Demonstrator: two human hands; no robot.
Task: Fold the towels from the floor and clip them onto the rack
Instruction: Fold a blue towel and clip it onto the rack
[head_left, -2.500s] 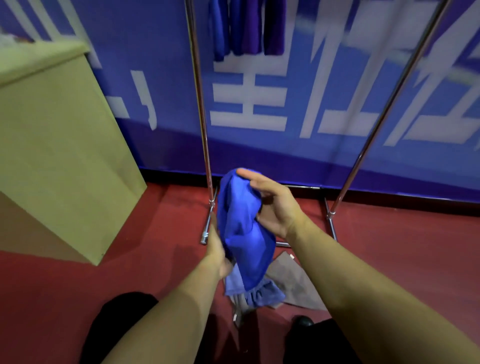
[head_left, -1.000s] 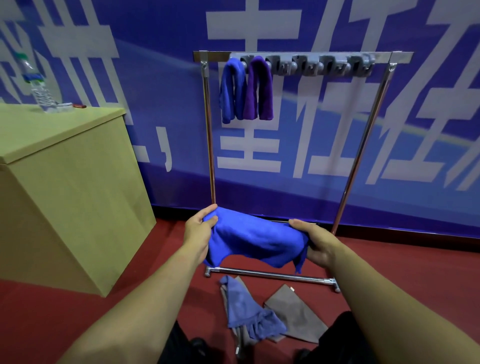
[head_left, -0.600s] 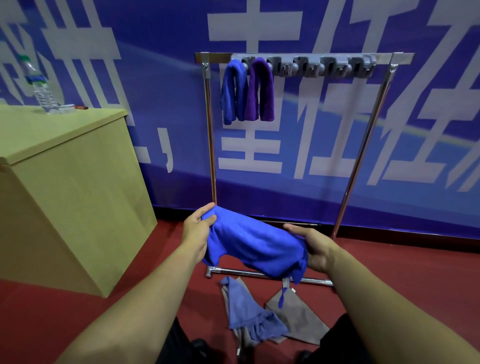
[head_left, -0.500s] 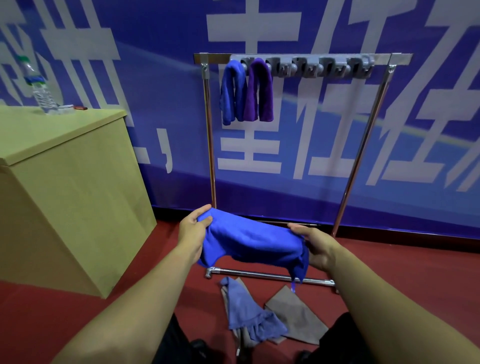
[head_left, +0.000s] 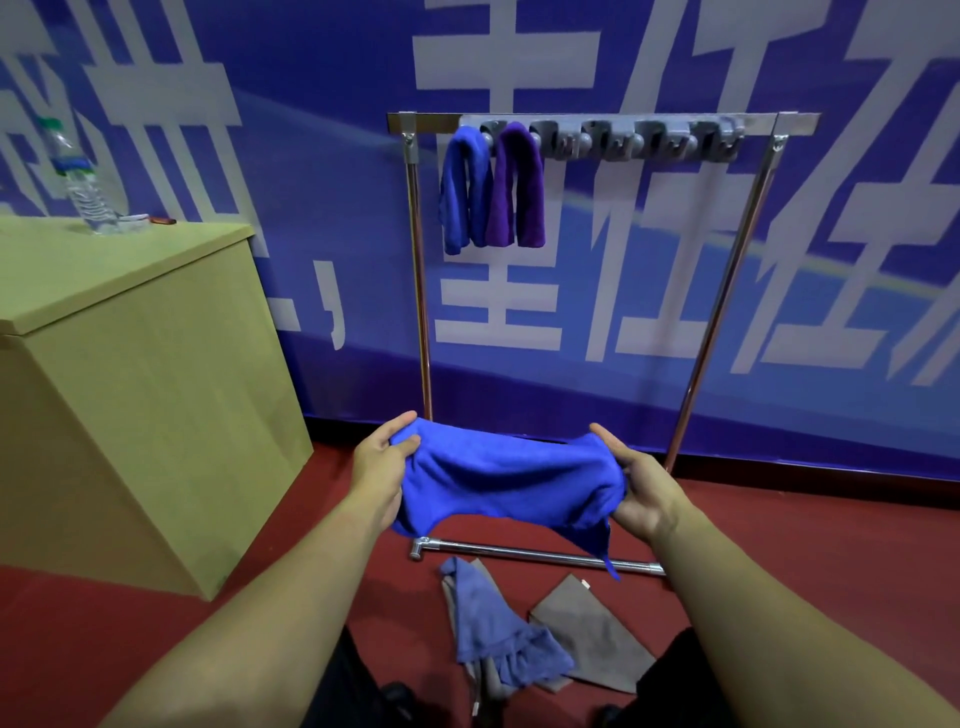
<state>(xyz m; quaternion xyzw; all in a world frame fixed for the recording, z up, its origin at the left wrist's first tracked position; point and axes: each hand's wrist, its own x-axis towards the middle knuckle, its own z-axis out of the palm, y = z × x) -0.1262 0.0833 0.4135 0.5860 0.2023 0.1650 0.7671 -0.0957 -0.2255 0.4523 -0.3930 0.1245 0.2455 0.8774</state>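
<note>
A bright blue towel (head_left: 506, 480) is stretched sideways between my hands at waist height. My left hand (head_left: 382, 467) grips its left end and my right hand (head_left: 641, 486) grips its right end, where a corner dangles. Ahead stands a chrome rack (head_left: 421, 291) whose top bar carries a row of grey clips (head_left: 639, 140). A blue towel (head_left: 464, 189) and a purple towel (head_left: 517, 189) hang folded from the leftmost clips. On the red floor below lie a paler blue towel (head_left: 493, 629) and a grey towel (head_left: 592, 631).
A tan wooden cabinet (head_left: 140, 384) stands to the left, with a plastic water bottle (head_left: 78, 176) and small items on its top. A blue banner wall with white characters (head_left: 519, 291) is right behind the rack. The rack's base bar (head_left: 535, 553) lies across the floor.
Earlier I held the towel bunched upright close to me while looking down. Since then my view has risen to the rack and the towel is spread flatter and level between both hands.
</note>
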